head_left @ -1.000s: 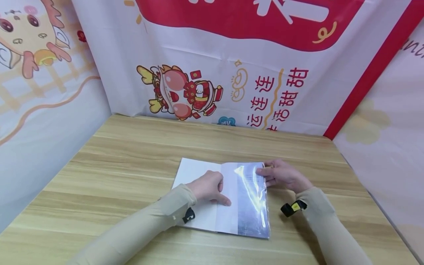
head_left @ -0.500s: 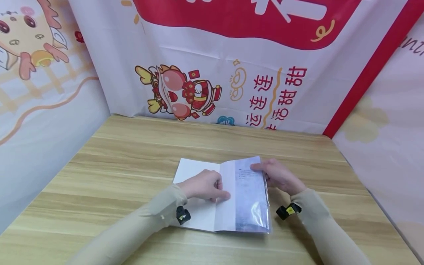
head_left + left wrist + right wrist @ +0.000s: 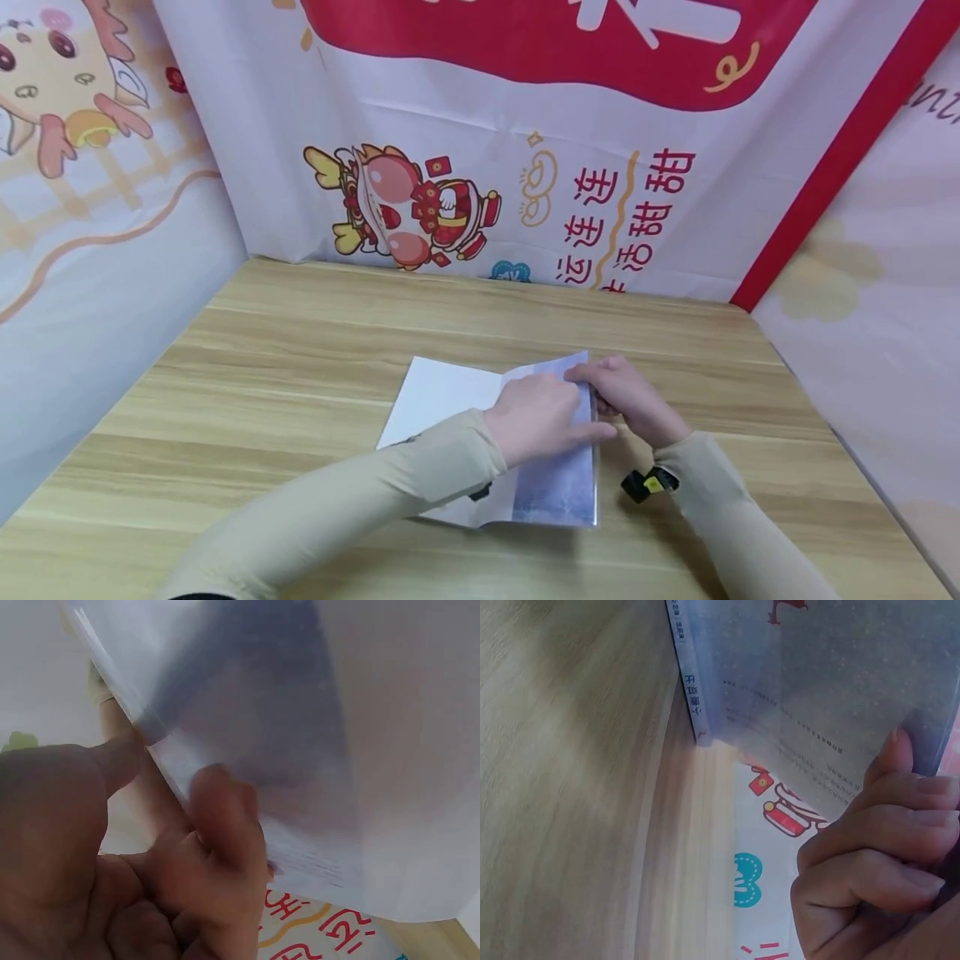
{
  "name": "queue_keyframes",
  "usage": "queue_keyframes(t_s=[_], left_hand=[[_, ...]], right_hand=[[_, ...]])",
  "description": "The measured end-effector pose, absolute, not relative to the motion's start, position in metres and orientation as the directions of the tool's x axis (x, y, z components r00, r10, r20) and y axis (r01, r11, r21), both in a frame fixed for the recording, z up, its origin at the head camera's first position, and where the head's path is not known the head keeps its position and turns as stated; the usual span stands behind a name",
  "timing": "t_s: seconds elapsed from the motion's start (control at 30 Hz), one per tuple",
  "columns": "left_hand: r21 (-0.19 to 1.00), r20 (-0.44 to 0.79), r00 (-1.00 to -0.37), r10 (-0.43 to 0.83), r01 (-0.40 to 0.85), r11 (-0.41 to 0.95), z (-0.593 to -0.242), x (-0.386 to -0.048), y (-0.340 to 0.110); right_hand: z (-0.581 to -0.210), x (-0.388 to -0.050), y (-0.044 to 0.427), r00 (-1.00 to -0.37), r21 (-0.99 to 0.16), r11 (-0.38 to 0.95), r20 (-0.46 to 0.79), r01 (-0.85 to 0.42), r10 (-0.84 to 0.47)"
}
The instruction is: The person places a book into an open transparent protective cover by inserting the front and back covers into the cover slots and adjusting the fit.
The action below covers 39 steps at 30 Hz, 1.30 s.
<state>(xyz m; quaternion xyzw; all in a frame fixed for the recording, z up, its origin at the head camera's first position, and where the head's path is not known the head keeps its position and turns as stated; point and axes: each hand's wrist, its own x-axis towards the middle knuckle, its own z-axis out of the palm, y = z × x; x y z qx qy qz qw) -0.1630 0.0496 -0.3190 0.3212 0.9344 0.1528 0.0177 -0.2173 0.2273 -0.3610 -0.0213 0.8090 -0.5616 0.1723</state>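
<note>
An open book [image 3: 447,398] lies on the table, its right-hand cover [image 3: 551,492] tilted up. The cover has a clear plastic film with a grey-blue band showing inside. My right hand [image 3: 632,400] pinches the cover's far right corner, thumb on top and fingers curled underneath. Over the right-hand side is my left hand [image 3: 538,418], fingers curled and thumb stretched out to the cover's right edge. In the left wrist view that thumb [image 3: 118,761] touches the film's edge. The right wrist view shows the printed outside of the cover [image 3: 795,675] and the lettered spine [image 3: 691,697].
The wood-grain table [image 3: 300,333] surrounds the book. Behind it hangs a white and red printed cloth [image 3: 465,92], and printed cloths also hang at both sides. A black strap with a yellow patch [image 3: 651,483] is at the right wrist.
My left hand has moved right, from the book's middle to the cover's right edge. My right hand has lifted the cover's far corner slightly and still holds it.
</note>
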Motion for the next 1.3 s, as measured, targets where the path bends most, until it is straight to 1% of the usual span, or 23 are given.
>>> queue_keyframes(t_s=[0.23,0.4,0.5,0.63,0.73,0.93,1.13,1.3], left_hand=[[0.170,-0.021,-0.826,0.564,0.552,0.816,-0.310,-0.160,0.065],[0.064,-0.042,-0.823,0.566,0.563,0.824,-0.303,-0.159,0.077],[0.013,-0.077,-0.828,0.555,0.556,0.831,-0.300,-0.158,0.085],[-0.049,-0.130,-0.841,0.526,0.535,0.843,-0.298,-0.155,0.091],[-0.063,-0.143,-0.848,0.511,0.523,0.850,-0.297,-0.154,0.092],[-0.071,-0.138,-0.860,0.492,0.504,0.861,-0.295,-0.153,0.091],[-0.130,-0.123,-0.863,0.490,0.503,0.854,-0.294,-0.153,0.095],[-0.173,-0.114,-0.860,0.497,0.510,0.842,-0.295,-0.153,0.097]], right_hand=[[-0.360,-0.214,0.224,-0.947,-0.918,0.381,-0.213,0.110,-0.240],[-0.359,-0.212,0.226,-0.950,-0.932,0.358,-0.163,0.059,-0.266],[-0.359,-0.209,0.226,-0.954,-0.941,0.335,-0.136,0.041,-0.266],[-0.359,-0.207,0.223,-0.960,-0.940,0.340,-0.130,0.039,-0.248],[-0.359,-0.207,0.221,-0.963,-0.936,0.352,-0.125,0.034,-0.239],[-0.358,-0.206,0.219,-0.961,-0.943,0.334,-0.101,0.009,-0.258],[-0.359,-0.206,0.218,-0.965,-0.938,0.340,-0.032,-0.060,-0.259],[-0.359,-0.205,0.219,-0.967,-0.944,0.320,-0.009,-0.075,-0.253]])
